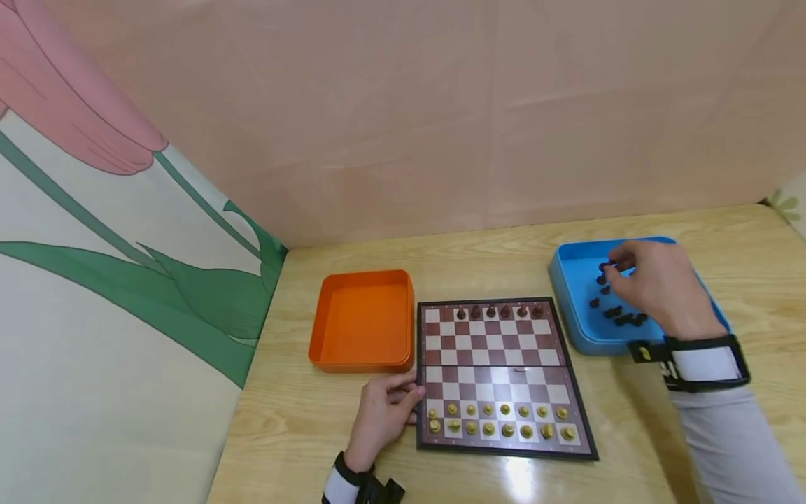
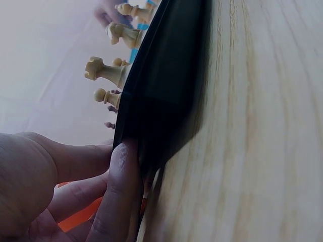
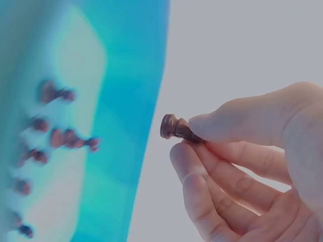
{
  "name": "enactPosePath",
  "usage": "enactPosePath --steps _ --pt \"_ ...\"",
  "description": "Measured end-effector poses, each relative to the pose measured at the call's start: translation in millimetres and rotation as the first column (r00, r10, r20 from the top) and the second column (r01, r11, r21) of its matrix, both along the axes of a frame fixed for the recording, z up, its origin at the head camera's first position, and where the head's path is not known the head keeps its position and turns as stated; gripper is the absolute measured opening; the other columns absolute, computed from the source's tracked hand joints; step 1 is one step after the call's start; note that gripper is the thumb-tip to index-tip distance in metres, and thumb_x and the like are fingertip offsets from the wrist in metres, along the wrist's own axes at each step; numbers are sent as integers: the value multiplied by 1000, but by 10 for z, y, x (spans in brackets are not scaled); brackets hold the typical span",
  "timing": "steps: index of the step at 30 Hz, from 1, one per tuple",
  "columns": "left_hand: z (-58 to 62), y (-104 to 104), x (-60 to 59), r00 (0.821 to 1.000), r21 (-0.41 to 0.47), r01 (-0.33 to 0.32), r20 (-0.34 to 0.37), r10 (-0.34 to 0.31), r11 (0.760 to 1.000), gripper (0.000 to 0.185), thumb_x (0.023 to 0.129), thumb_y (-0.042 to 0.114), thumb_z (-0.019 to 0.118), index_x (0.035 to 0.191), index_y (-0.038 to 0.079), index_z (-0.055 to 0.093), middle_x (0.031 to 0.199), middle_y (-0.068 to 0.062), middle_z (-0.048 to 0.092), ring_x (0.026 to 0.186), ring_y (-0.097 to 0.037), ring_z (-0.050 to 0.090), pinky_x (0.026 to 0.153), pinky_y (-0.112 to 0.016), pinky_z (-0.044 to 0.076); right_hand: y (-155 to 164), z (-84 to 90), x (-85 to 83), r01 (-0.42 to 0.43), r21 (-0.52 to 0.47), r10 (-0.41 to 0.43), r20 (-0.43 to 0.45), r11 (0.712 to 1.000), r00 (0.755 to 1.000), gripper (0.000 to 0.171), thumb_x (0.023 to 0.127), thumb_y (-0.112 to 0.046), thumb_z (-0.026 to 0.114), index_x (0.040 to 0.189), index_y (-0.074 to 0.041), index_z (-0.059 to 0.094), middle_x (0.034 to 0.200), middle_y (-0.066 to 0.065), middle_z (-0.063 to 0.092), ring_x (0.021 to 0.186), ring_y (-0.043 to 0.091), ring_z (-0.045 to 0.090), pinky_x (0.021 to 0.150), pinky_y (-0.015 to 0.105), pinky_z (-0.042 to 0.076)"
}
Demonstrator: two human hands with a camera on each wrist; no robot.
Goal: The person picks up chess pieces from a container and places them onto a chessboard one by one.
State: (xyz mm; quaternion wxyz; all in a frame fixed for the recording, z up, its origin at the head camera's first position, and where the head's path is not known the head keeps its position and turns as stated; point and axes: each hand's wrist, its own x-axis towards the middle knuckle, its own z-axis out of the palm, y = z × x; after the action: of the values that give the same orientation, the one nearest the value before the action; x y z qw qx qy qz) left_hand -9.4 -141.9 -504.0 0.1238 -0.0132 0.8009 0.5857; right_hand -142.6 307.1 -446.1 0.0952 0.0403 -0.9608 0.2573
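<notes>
My right hand (image 1: 667, 287) is over the blue tray (image 1: 569, 294), pinching a dark brown chess piece (image 3: 174, 127) between thumb and fingertips. Its base points outward, and the fingers hide its other end. Several dark chess pieces (image 1: 620, 316) lie scattered in that tray. My left hand (image 1: 384, 416) holds the left edge of the chessboard (image 1: 497, 355), thumb at the top rim and fingers against the side and below. Two rows of light chess pieces (image 1: 505, 409) stand on the board's near side. Several dark pieces (image 1: 491, 311) stand along its far row.
An orange tray (image 1: 362, 322) sits left of the board, close to its far left corner. The wooden table (image 1: 302, 448) meets a pinkish-beige backdrop (image 1: 403, 140) at the back. A printed flower curtain (image 1: 126, 350) borders the left side.
</notes>
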Motion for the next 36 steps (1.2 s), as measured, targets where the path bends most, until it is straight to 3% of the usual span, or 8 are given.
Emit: enactPosePath --steps 4,8,11,18,22,32,36 --pt "1 8 -27 1000 -2 -4 -5 4 1000 35 98 10 79 131 -3 73 96 -10 74 69 -15 74 55 -28 65 -171 185 18 -46 -13 45 -75 999 996 25 95 -11 78 111 7 75 99 31 76 82 44 73 47 36 56" --pt "0 28 -64 1000 -7 -6 -22 6 1000 35 98 10 79 130 -3 74 97 -10 75 70 -15 74 55 -27 65 -392 360 18 -99 -55 91 -142 994 986 22 94 -10 79 111 3 77 99 26 78 83 40 73 47 21 50" --pt "1 50 -98 999 -9 -4 -38 4 1000 35 98 11 79 130 -2 74 97 -11 75 73 -16 76 56 -27 65 -588 458 3 -128 -81 114 -157 988 981 22 94 -10 80 113 1 78 101 23 78 82 36 72 52 24 53" --pt "18 111 -129 1000 -10 0 -24 0 1000 35 97 10 80 131 -1 74 97 -10 75 74 -16 76 56 -27 66 -1044 546 19 -242 -57 231 -160 969 960 16 94 -6 78 110 -2 80 100 15 80 84 30 75 69 50 63" --pt "28 137 -119 1000 -14 0 -26 0 1000 36 97 10 80 131 -1 74 97 -9 76 74 -15 76 56 -26 65 -1268 533 36 -301 -32 294 -129 953 947 16 94 -5 79 110 -3 81 103 12 80 86 27 75 73 49 65" --pt "61 167 -119 999 -18 12 -31 -13 1000 35 99 11 79 131 -1 74 97 -9 76 74 -14 76 57 -25 65 -1578 378 3 -403 -42 401 -40 914 915 15 97 -8 79 111 -7 82 102 10 80 87 23 73 69 41 65" --pt "64 166 -121 999 -18 14 -35 -15 1000 35 98 10 79 131 -2 73 97 -9 76 72 -13 76 56 -25 65 -1689 313 -13 -421 -41 421 -19 906 907 17 96 -9 81 112 -8 82 103 8 80 90 23 74 76 43 68"
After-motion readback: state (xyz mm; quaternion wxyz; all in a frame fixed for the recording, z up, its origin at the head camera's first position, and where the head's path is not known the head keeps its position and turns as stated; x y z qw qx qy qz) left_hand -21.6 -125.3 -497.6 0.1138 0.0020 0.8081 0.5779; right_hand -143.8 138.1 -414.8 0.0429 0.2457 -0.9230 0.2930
